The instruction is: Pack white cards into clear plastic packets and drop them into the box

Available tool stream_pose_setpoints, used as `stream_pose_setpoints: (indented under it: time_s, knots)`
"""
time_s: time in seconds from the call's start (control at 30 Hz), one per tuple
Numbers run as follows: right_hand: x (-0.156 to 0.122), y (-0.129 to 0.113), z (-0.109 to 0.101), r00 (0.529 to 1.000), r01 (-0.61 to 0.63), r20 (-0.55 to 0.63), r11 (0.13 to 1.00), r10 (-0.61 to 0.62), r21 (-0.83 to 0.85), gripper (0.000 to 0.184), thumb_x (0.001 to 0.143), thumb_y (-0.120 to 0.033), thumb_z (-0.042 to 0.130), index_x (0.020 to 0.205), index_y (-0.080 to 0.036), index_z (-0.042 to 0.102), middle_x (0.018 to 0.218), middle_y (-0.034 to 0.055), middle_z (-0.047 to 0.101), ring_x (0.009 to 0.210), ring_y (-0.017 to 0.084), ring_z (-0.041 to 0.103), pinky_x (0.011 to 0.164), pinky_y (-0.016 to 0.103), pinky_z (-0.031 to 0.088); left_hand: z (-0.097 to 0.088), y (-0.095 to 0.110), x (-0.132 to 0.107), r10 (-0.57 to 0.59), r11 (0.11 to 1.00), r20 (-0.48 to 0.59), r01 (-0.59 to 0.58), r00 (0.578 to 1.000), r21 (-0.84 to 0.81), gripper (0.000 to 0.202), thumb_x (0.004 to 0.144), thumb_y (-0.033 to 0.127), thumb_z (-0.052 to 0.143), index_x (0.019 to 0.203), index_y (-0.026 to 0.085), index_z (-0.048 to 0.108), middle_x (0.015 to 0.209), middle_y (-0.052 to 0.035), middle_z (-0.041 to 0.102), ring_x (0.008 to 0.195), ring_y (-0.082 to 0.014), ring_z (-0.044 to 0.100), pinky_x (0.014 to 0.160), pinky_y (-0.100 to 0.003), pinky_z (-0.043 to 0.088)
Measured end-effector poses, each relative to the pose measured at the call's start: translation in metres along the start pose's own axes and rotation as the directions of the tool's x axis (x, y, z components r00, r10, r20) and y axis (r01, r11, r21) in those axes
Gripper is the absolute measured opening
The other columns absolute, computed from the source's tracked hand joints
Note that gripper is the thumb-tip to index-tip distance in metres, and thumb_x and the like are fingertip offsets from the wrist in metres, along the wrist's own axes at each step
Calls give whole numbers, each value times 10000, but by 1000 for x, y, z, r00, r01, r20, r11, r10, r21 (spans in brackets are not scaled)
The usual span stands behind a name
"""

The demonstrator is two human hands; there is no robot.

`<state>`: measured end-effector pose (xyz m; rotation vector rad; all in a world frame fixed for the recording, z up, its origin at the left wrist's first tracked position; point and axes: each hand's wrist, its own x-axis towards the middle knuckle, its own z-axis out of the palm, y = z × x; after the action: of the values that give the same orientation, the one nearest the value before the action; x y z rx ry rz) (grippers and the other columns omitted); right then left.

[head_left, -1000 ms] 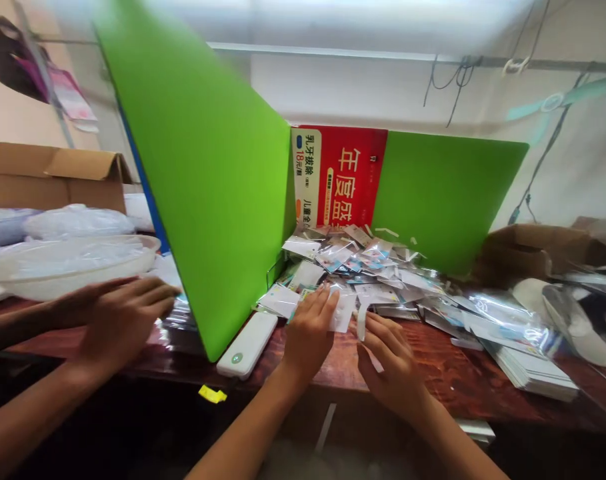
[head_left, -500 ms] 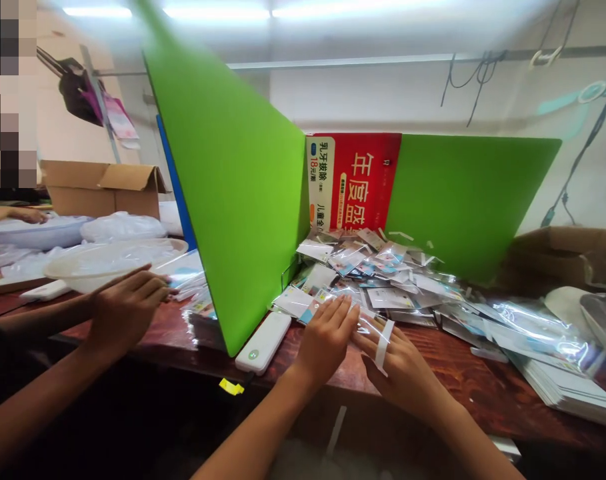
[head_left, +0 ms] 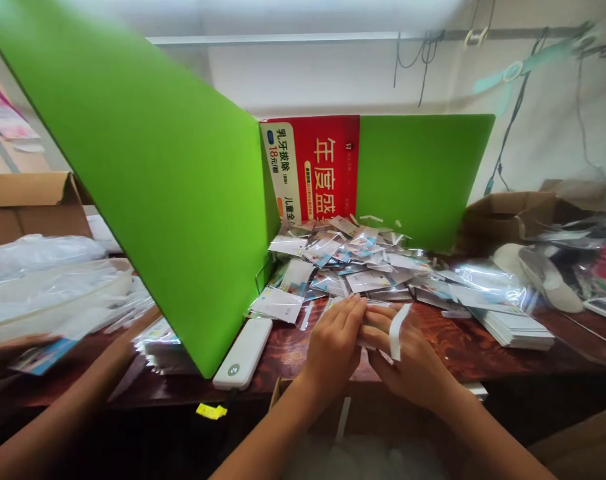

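Left hand (head_left: 334, 341) and right hand (head_left: 417, 360) meet at lower centre of frame, grips too hidden to tell; the narrow white paper-like strip (head_left: 396, 333) across the latter could drop if brushed.

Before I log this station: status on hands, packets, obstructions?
Left hand against right hand, grip unclear; white strip over right hand. Card packets piled just beyond. Green panel stands left, seemingly not blocking.

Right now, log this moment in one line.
left hand: close beside right hand; white strip: across right hand; packet pile: beyond both hands; white device: left of hands
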<state>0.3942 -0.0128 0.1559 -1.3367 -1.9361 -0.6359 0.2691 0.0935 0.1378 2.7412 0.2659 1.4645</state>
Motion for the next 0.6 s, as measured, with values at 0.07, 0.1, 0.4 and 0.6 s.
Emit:
stream_pose_setpoints:
  time_s: [0.07,0.1,0.4,0.6]
  knots:
    - [-1,1,3,998,29,-57,1000,-28,4,437,827,-92,466,1231,-221,572,1185,93,652,1160,248,571,967,435,451,-1,-2,0,-11,1000,-16,11,1000,3,461,811,35,398,1256,89,505,1208,-165,637,1185,-235,564,986,-402,501]
    - [-2,2,4,996,38,-77,999,-38,5,443,824,-90,468,1240,-210,560,1165,96,663,1139,244,588,956,428,461,-1,-3,0,-12,1000,-20,12,1000,6,468,801,24,391,1250,85,509,1202,-164,642,1178,-235,571,981,-399,504]
    - [4,14,25,996,72,53,992,-78,103,324,774,-53,464,1013,-200,626,1044,80,687,1117,270,568,923,456,467,-6,-6,-10,88,990,13,-89,996,114,355,900,98,376,1212,46,537,1199,-172,646,1163,-232,587,994,-384,499]
    - [15,-1,32,981,74,-182,995,-62,62,238,842,-111,526,1066,-179,571,986,97,667,966,250,600,846,409,447,-26,-4,-15,-120,985,-43,114,992,-127,414,869,114,422,1276,91,492,1212,-160,643,1157,-224,593,986,-377,500]
